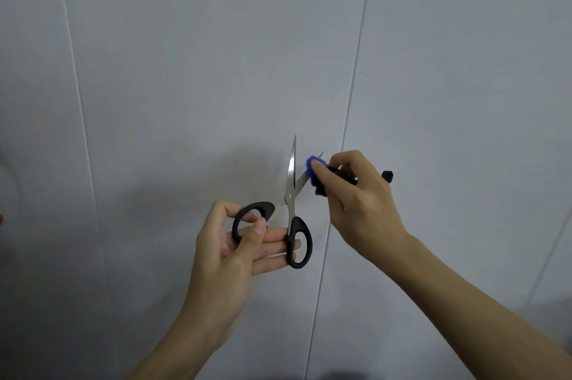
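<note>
Left hand [227, 251] grips scissors [290, 191]; right hand [359, 200] half-covers blue-headed tool [316, 187].

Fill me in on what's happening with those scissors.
A person holds the scissors in the left hand, blades spread open and pointing away. The right hand grips a black-handled tool and presses its blue fuzzy pad against the right-hand blade, apparently wiping it. Behind is a pale grey panelled surface.
</note>
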The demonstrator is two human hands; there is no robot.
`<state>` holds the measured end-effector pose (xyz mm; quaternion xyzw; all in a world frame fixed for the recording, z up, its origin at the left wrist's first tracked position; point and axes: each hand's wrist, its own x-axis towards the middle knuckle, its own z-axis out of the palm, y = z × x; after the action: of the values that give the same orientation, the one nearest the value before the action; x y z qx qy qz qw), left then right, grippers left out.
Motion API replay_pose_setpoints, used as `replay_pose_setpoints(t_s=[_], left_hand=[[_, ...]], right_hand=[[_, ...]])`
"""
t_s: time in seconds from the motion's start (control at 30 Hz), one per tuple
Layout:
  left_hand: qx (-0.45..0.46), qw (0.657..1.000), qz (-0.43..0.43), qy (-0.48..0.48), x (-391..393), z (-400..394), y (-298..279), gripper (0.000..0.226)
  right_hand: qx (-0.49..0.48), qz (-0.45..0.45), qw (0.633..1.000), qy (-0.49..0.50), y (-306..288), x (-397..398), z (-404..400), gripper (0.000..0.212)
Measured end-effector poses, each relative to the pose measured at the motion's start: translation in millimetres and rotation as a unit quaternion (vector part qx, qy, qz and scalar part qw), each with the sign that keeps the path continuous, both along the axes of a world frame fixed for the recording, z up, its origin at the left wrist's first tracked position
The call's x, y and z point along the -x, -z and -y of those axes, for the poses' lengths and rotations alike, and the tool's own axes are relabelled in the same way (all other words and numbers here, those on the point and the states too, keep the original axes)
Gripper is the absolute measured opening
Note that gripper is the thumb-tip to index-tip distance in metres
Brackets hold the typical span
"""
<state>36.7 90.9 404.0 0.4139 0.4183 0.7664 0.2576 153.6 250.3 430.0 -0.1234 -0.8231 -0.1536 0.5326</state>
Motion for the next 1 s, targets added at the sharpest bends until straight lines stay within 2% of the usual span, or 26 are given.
replay_pose_setpoints(t_s=[0.27,0.37,0.47,0.67,1.0], left_hand=[[0.005,1.0,0.027,-0.003,5,-1,1,0.003],[0.001,1.0,0.026,-0.014,8,-4,2,0.002],[0.006,1.0,0.01,-0.023,11,-6,4,0.003],[0.002,1.0,0.018,0.017,9,-4,2,0.005],[-0.005,1.0,0.018,0.025,6,2,0,0.007]], right_hand=[[-0.01,-0.076,0.997,0.013,-12,-1,4,0.026],[0.022,-0.002,0.999,-0.041,-1,0,26,0.046],[-0.072,0.088,0.993,-0.045,12,2,32,0.041],[-0.084,0.043,0.995,-0.033,10,4,17,0.024],[-0.081,-0.007,0.996,-0.03,5,7,3,0.026]])
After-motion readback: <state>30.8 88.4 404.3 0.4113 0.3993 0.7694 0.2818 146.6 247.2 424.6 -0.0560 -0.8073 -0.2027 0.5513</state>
